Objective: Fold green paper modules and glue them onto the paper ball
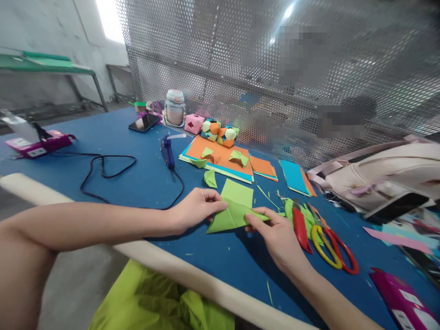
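Between my two hands is a green sheet of paper (pixel 231 219), creased and partly folded, held just above the blue table. My left hand (pixel 197 206) pinches its upper left edge between thumb and fingers. At the right corner my right hand (pixel 271 227) grips the paper the same way. Another light green sheet (pixel 239 192) lies flat on the table right behind it. A small folded green piece (pixel 210 178) sits a little farther back. Two more folded green pieces, one being this bow-like piece (pixel 239 158), rest on or beside a stack of orange, blue and green paper (pixel 223 149).
Right of my right hand lie scissors (pixel 332 245), a red-handled cutter (pixel 300 229) and green scraps. A glue gun (pixel 167 151) stands with its cord trailing left. Behind are paper balls (pixel 227 136), a pink paper cube (pixel 194 123), a bottle (pixel 174 107) and a phone (pixel 144 123).
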{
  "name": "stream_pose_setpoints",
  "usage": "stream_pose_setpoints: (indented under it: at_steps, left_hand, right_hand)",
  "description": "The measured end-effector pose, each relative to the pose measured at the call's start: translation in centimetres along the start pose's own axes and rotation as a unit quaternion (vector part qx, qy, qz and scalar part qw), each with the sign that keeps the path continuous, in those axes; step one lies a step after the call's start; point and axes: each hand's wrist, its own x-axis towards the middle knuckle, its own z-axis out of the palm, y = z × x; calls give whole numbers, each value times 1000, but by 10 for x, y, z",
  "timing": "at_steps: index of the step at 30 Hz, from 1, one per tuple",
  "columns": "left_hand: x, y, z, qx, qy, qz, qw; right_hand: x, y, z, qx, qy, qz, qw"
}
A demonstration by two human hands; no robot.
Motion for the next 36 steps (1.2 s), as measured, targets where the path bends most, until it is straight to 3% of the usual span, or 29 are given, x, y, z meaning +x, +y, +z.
stream_pose_setpoints:
  at_steps: [8, 16, 21, 23, 27, 32, 36]
  left_hand:
    - [1, -1, -2, 12, 6, 4, 1000]
    - [6, -4, -3, -63, 16, 1, 998]
    - [7, -2, 1, -154, 35, 3, 987]
    - [7, -2, 2, -204, 33, 1, 978]
    - [8, -5, 4, -267, 16, -31, 963]
    - [10, -10, 4, -276, -3, -56, 960]
    - [12, -10, 4, -295, 11, -61, 953]
  right_hand:
    - [8, -6, -1, 13, 14, 5, 1000]
    - [17, -13, -9, 158, -80, 62, 982]
    - [14, -12, -2, 243, -81, 62, 965]
    - [10, -11, 7, 217, -78, 56, 971]
    - [3, -8, 19, 65, -54, 15, 996]
    - [7, -5, 17, -12, 0, -29, 999]
    - [6, -5, 19, -15, -54, -23, 998]
